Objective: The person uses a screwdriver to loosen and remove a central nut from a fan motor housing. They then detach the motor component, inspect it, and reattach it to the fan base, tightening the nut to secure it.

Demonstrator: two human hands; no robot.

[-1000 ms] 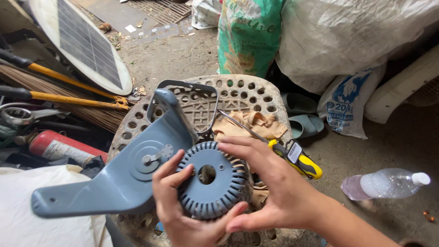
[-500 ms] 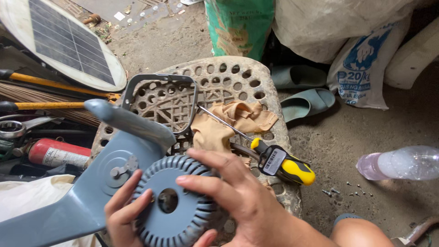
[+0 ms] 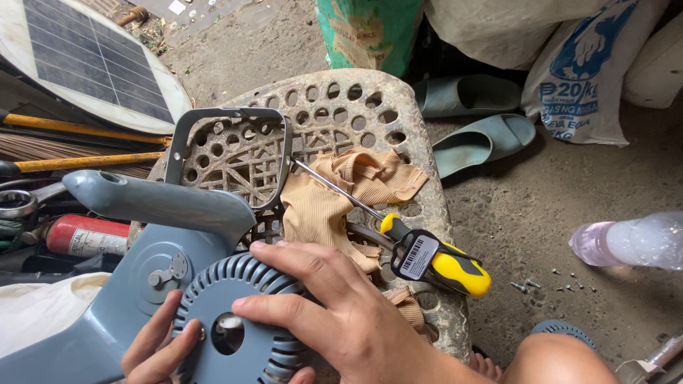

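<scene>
A round grey ribbed motor housing (image 3: 235, 320) with a centre hole sits against a blue-grey fan body (image 3: 135, 235) at the bottom left. My right hand (image 3: 341, 313) lies over the housing's right side, fingers spread across its ribs. My left hand (image 3: 156, 348) grips the housing's lower left edge, fingertips near the hole. Just right of my right hand, a yellow and black screwdriver (image 3: 427, 256) lies on a tan cloth (image 3: 341, 199). Both rest on a perforated beige plastic stool (image 3: 356, 107).
A grey metal bracket (image 3: 228, 121) lies on the stool. At the left are a solar panel disc (image 3: 85, 57), yellow-handled tools (image 3: 78, 160) and a red canister (image 3: 85, 235). Two green slippers (image 3: 484, 135), sacks (image 3: 590, 78), a clear bottle (image 3: 633, 242) and several small screws (image 3: 548, 284) are on the ground at the right.
The view has shifted closer and lower over the stool. My right hand has slid further across the top of the housing. The fan body has swung slightly left.
</scene>
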